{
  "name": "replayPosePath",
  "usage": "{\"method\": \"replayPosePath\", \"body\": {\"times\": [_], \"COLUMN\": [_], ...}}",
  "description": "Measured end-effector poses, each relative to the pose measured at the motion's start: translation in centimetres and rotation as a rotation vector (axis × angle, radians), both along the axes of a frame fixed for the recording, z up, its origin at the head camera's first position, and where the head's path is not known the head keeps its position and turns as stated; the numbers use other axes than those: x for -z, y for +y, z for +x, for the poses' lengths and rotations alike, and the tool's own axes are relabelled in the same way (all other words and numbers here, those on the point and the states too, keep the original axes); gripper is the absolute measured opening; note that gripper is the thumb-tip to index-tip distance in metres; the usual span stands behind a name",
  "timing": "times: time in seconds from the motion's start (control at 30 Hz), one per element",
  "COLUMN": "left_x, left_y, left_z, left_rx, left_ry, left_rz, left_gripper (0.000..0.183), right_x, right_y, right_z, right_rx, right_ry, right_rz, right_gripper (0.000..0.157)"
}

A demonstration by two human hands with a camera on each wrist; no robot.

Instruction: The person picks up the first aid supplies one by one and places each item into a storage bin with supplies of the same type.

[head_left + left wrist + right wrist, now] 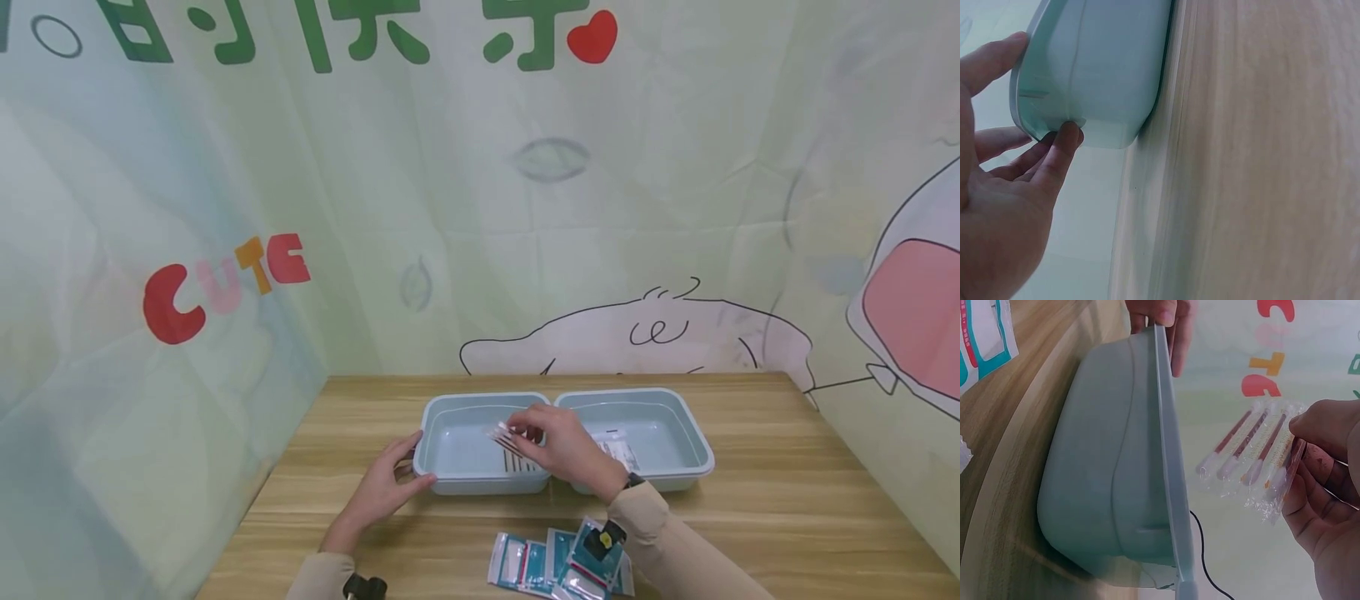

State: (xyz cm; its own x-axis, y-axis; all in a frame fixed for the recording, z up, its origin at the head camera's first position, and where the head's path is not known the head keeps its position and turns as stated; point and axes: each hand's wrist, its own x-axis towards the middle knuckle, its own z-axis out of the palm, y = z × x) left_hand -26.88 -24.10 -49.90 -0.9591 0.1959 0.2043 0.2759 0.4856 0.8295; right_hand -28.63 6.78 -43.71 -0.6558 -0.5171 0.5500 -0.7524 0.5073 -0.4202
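My right hand (558,442) pinches a clear packet of swabs (1244,450) between thumb and fingers, above the left light-blue plastic tray (457,446). The packet's swabs have white tips and reddish-brown stems. Several brown sticks (517,461) lie in that tray's right part, partly hidden by the right hand. My left hand (378,487) holds the tray's left end, with fingers (1063,147) against the outer wall and the rim.
A second light-blue tray (667,433) stands to the right, with a white printed packet (617,450) inside. Several teal-and-white packets (525,562) lie overlapping on the wooden table (795,517) near the right forearm. A printed cloth (450,208) hangs behind.
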Motion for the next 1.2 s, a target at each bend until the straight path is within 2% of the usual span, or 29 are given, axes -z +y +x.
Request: {"method": "replayPosePath", "body": {"times": [0.4,0.5,0.73,0.9,1.2], "left_x": [0.3,0.4,0.4,0.1,0.2], "left_y": [0.1,0.1,0.4,0.5,0.2], "left_z": [0.0,0.0,-0.1,-0.1,-0.1], "left_rx": [-0.016,-0.018,-0.042,-0.057,-0.033], "left_ry": [-0.026,-0.03,-0.027,-0.014,-0.037], "left_rz": [-0.011,-0.013,-0.007,-0.045,-0.014], "left_gripper": [0.077,0.076,0.075,0.074,0.075], "right_x": [0.7,0.9,1.3,1.5,1.4], "right_y": [-0.1,-0.1,0.0,0.0,0.3], "right_z": [-0.1,-0.2,-0.4,-0.4,-0.3], "right_rx": [0.012,0.032,0.108,0.104,0.06], "right_ry": [-0.022,-0.06,-0.183,-0.205,-0.226], "right_rz": [-0.006,0.011,0.094,0.102,0.069], "right_gripper": [0.022,0.022,0.044,0.045,0.04]}}
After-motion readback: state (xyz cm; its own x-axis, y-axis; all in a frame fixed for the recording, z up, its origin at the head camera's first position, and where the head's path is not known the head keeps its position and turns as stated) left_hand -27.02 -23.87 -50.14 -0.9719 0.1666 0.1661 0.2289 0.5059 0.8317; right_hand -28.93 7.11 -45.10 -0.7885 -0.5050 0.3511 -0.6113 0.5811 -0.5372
